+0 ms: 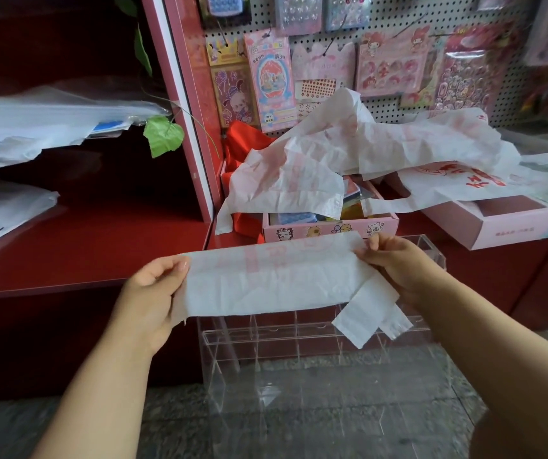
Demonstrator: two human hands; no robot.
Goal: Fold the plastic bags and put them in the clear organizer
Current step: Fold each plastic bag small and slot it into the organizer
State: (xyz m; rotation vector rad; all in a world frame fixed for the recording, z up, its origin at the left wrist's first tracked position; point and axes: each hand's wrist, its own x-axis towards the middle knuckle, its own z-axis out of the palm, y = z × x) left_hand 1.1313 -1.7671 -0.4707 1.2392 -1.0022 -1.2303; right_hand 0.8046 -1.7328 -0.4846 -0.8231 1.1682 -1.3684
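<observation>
I hold a white plastic bag with pink print (266, 279), folded lengthwise into a long strip, stretched level between both hands. My left hand (153, 293) grips its left end. My right hand (398, 263) pinches the right end, where the two handle loops hang down. Directly below the strip stands the clear organizer (315, 329), an acrylic box with several divided compartments. A heap of crumpled white bags with red print (365, 150) lies behind, draped over boxes.
A pink box of small goods (329, 226) sits under the bag heap, with a pink drawer box (494, 223) to its right. Red shelves (67, 253) on the left hold other clear bags. A pegboard with sticker packs (388, 61) rises behind. Grey stone floor lies below.
</observation>
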